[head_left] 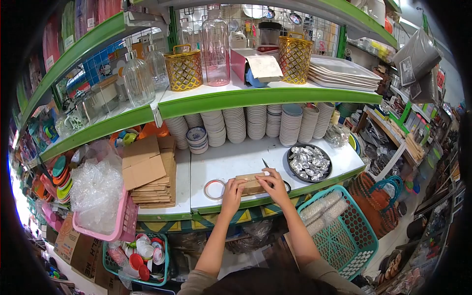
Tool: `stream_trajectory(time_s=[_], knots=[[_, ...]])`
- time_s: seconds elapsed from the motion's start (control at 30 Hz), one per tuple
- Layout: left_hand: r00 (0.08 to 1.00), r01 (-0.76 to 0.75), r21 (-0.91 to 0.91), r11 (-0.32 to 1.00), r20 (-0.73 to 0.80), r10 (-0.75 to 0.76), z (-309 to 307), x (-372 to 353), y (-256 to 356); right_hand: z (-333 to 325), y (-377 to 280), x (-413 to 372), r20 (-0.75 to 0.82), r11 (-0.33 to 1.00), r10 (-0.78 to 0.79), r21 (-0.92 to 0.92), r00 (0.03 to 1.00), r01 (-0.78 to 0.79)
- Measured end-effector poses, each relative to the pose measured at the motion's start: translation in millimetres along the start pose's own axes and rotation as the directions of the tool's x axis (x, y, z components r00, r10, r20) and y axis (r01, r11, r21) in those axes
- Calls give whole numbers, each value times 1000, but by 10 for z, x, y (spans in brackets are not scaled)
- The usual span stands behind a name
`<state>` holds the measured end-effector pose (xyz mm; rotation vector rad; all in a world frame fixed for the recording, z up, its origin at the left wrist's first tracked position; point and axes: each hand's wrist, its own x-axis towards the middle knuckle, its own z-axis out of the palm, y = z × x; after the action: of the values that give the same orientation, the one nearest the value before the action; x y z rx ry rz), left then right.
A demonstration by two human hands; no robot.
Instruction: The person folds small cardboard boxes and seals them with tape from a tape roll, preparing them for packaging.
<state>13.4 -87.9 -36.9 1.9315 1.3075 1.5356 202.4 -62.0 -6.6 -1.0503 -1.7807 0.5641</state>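
A small folded piece of brown cardboard lies at the front of the white shelf, between my two hands. My left hand is closed with its fingertips on the left end of the cardboard. My right hand pinches the right end. A dark pointed tip sticks out beyond my right hand, and a black loop shows beside it; they look like scissors under the hand, mostly hidden. Left of my left hand lies a roll of tape.
A black round tray of silver-wrapped pieces stands to the right. Flat cardboard is stacked at left, beside a pink basket of bubble wrap. Stacked bowls line the back. A teal basket is below right.
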Motion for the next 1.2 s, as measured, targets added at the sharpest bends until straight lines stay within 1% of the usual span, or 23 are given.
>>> stream_trajectory(time_s=[0.03,0.07,0.1,0.13,0.17,0.23,0.3,0.33,0.4,0.43,0.47,0.5,0.53,0.6,0.73,0.8,0.83,0.9,1.0,1.07,1.13,1.2], knots=[[1000,-12,51,999,-7,12,3,-7,-2,-3,-36,5,0,1000,0,-1,1000,0],[1000,-23,102,995,-14,24,9,-13,-5,-6,-72,14,-27,997,-47,-60,999,45],[1000,-22,101,995,-16,24,5,-13,13,-8,-118,30,-52,989,-95,-120,994,88],[1000,-22,123,992,-14,24,1,-12,32,-8,-130,46,-51,989,-96,-121,994,89],[1000,-21,144,989,-12,24,-4,-10,50,-11,-147,62,-38,982,-108,-158,993,101],[1000,-12,141,990,-16,14,-3,-17,54,-9,-214,102,-23,974,-121,-196,992,114],[1000,-2,137,991,-18,5,12,-20,54,13,-307,132,-11,956,-95,-279,995,88],[1000,-6,136,991,-22,9,16,-18,46,18,-363,156,-10,956,-95,-279,995,88],[1000,-7,137,991,-27,11,9,-26,46,35,-452,206,3,929,-23,-370,1000,23],[1000,8,113,994,-22,-5,6,-25,55,44,-460,227,2,929,-22,-370,1000,22],[1000,22,89,996,-17,-20,4,-20,66,49,-467,251,13,911,-19,-411,1000,23],[1000,20,89,996,-16,-19,13,-23,52,57,-479,271,24,892,-16,-451,1000,25],[1000,17,94,995,-26,-15,23,-27,40,76,-497,286,23,892,-17,-450,1000,26],[999,15,97,995,-37,-11,32,-35,35,101,-522,304,19,845,-13,-535,1000,22],[998,-3,73,997,-57,7,25,-54,50,107,-511,329,36,862,-6,-506,999,23],[998,0,66,998,-61,4,21,-55,40,89,-518,336,33,879,57,-475,998,-35],[998,0,72,997,-58,4,22,-58,28,99,-530,335,34,879,57,-475,998,-34],[999,0,78,997,-54,4,28,-66,15,127,-547,330,17,838,-5,-545,1000,14],[998,-2,62,998,-69,7,21,-68,34,99,-503,356,48,858,23,-513,999,5],[998,46,49,998,-35,-44,-7,-65,85,112,-505,368,48,858,36,-513,998,-6],[999,26,47,999,-43,-24,3,-59,59,112,-500,368,44,856,52,-516,998,-22],[999,7,45,999,-51,-4,10,-56,49,131,-494,369,33,851,12,-526,999,7]])
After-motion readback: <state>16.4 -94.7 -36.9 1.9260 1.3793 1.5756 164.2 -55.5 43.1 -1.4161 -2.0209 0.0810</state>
